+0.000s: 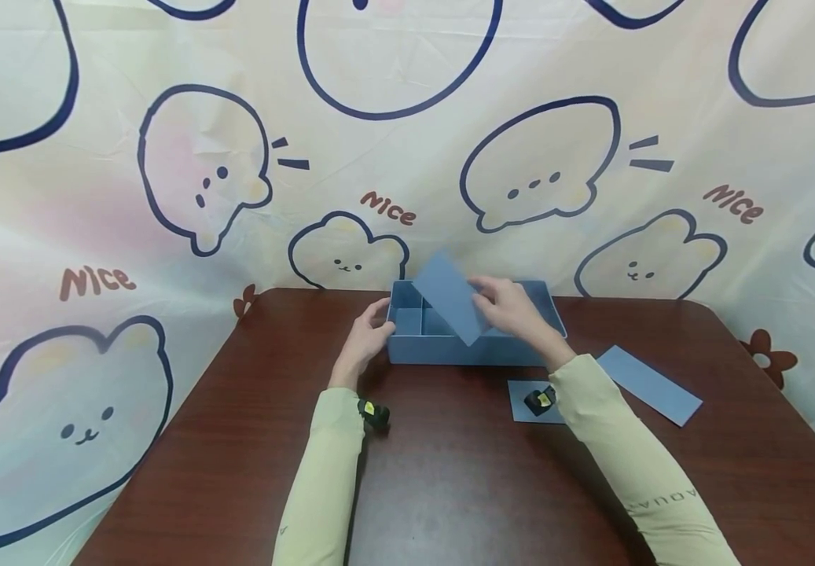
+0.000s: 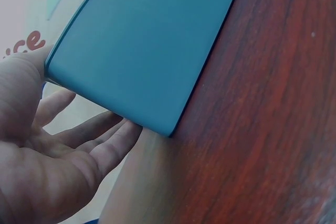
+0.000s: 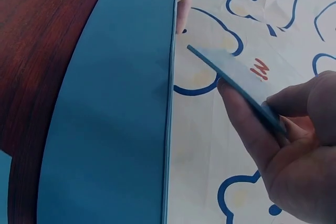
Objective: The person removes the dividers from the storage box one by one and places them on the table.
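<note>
A long blue open-topped box [image 1: 464,350] stands near the table's far edge, with a compartment wall visible at its left part. My left hand [image 1: 365,334] holds the box's left end. In the left wrist view, the thumb of that left hand [image 2: 58,166] lies at the rim and the fingers touch the end of the box [image 2: 142,40]. Above the box, my right hand [image 1: 509,306] pinches a flat blue panel [image 1: 447,295], which is tilted. The right wrist view has this panel [image 3: 231,80] edge-on between thumb and fingers of the right hand [image 3: 299,156].
On the brown table [image 1: 442,487] lie a long blue panel [image 1: 651,385] at the right and a smaller blue panel [image 1: 520,402], partly hidden by the right wrist's camera [image 1: 540,401]. A cartoon-printed cloth [image 1: 435,165] hangs behind the table.
</note>
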